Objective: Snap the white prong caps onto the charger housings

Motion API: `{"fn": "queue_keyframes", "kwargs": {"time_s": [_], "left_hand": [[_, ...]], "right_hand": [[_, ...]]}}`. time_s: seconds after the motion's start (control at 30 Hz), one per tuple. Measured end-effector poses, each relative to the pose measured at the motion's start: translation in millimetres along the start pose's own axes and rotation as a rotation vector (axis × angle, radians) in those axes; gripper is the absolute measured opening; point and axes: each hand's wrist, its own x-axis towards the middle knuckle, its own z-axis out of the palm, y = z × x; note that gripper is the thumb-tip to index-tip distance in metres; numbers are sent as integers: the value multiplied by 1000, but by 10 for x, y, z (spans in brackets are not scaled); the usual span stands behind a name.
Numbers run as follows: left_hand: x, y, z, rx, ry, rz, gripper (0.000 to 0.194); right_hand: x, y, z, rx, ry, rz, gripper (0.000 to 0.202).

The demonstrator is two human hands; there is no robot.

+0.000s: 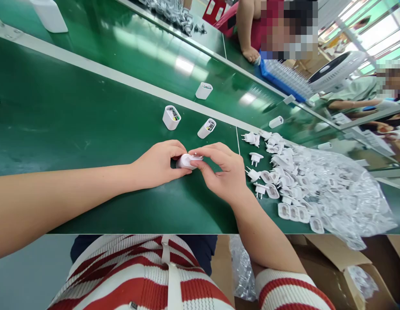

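My left hand (159, 164) is closed around a white charger housing (183, 161) low over the green bench. Pinched in my right hand (224, 172) is a white plug cap (194, 158) with metal pins, held against the end of that housing. My fingers partly hide both parts, and I cannot tell whether the cap sits fully in place. Just beyond my hands stand two open-topped charger housings, the left one (171, 118) and the right one (206, 128), with circuit parts showing inside.
To the right, loose plug caps (256, 158) spill from a clear plastic bag (358, 193). Another housing (204, 91) stands past the pale strip (122, 82). Across the bench, a co-worker's hand (250, 55) rests near a blue tray (280, 82). Cardboard boxes (335, 275) stand below.
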Motion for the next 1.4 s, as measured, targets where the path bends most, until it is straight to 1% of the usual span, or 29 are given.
{"fn": "queue_keyframes", "kwargs": {"time_s": [0.1,0.3,0.37,0.43,0.5,0.57,0.67,0.77,0.8,0.83,0.87,0.93,0.97,1.0,1.03,1.07,1.13,1.17,1.2,1.23,1.27,1.33,1.4], "left_hand": [[5,4,0,-5,-3,-4,27],[9,31,8,-16,-6,-34,26],[3,41,12,-14,-5,-48,27],[-3,49,13,-14,1,-60,28],[-6,50,13,-18,5,-65,29],[-4,39,15,-22,10,-64,30],[-2,7,38,-7,14,-51,30],[-17,20,65,51,34,-13,30],[-26,50,60,69,39,-9,31],[-34,97,42,75,30,-19,31],[-37,158,5,70,9,-40,32],[-10,304,-131,60,-33,-78,32],[33,371,-232,68,-21,-86,33],[100,419,-355,86,26,-89,34],[193,439,-498,112,103,-91,36],[312,422,-656,145,203,-102,40],[604,276,-991,207,391,-161,47],[760,159,-1153,267,483,-213,49],[910,27,-1303,316,527,-267,49],[1046,-106,-1437,342,576,-303,48],[1161,-229,-1550,359,593,-328,48],[1314,-415,-1712,376,593,-369,51],[1378,-502,-1781,386,575,-405,62]], "right_hand": [[-16,-11,15,-42,1,-7,16],[-52,-40,73,-127,59,-73,19],[-42,-47,68,-97,39,-42,17],[-21,-58,44,-61,8,20,15],[3,-72,16,-65,-26,66,15],[20,-85,4,-90,-46,73,18],[6,-100,45,-111,-32,71,19],[-48,-96,109,-81,-12,108,18],[-68,-81,110,-35,-16,135,20],[-87,-52,88,31,-24,167,27],[-105,-4,39,101,-27,203,42],[-138,158,-142,166,10,285,75],[-156,273,-262,127,62,334,83],[-173,406,-390,16,129,400,81],[-191,550,-514,-128,175,481,76],[-208,695,-623,-259,165,591,72],[-241,952,-772,-461,71,925,73],[-256,1052,-809,-506,20,1076,74],[-268,1130,-825,-517,-15,1193,74],[-279,1189,-828,-505,-28,1265,71],[-289,1231,-823,-479,-18,1293,65],[-308,1281,-812,-426,39,1280,46],[-327,1307,-814,-376,110,1253,28]]}}
